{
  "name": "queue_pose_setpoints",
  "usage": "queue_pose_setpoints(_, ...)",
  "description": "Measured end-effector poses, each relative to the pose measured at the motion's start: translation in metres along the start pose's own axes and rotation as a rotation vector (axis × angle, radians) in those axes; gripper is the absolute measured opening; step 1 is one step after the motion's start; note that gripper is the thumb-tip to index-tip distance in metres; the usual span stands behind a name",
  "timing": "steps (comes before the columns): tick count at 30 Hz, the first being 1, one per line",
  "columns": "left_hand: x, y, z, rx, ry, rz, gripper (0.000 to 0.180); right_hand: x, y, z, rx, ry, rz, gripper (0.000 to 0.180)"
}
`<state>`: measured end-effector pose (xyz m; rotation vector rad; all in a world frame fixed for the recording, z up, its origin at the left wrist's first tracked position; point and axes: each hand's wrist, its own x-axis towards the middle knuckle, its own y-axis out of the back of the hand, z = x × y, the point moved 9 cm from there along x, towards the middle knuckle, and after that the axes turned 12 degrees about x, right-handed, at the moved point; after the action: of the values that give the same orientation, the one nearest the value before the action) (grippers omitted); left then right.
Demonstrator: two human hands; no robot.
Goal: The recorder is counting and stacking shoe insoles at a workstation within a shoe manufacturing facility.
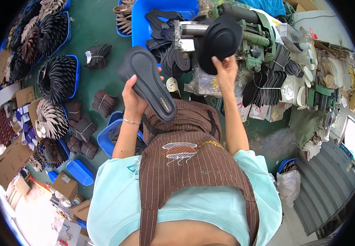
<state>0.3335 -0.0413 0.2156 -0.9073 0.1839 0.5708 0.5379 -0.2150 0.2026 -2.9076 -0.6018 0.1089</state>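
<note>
My left hand (134, 99) is closed around the middle of a dark grey insole (155, 88), which is tilted, its broad end up and its narrow end, with small light lettering, towards my apron. The thumb lies on its edge; fingertips show on the far side. My right hand (227, 73) pinches a black insole (221, 40), raised in front of the green machine (259, 41) and slightly smeared by motion. Its far end is hard to make out. Beyond my hands, a blue bin (141, 30) holds several loose dark insoles (165, 43).
Tied bundles of black insoles (263, 85) lie at the machine's right side. On the green floor (91, 24) to the left are several dark wrapped bundles (103, 102) and blue baskets with fanned stacks (56, 78). A smaller blue bin (105, 137) stands by my left forearm.
</note>
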Motion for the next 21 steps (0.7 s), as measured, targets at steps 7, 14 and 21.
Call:
queue_pose_setpoints(7, 0.01, -0.005, 0.003, -0.018, -0.055, 0.017, 0.055, -0.065, 0.005, 0.045, -0.221, -0.126, -0.015, 0.043)
queue_pose_setpoints(14, 0.009, 0.013, -0.009, 0.088, -0.044, 0.098, 0.04, -0.039, -0.019, 0.022, -0.052, -0.161, -0.039, 0.015)
queue_pose_setpoints(21, 0.008, 0.011, -0.021, 0.239, -0.041, 0.202, 0.039, -0.018, -0.035, 0.032, 0.207, -0.47, -0.017, 0.026)
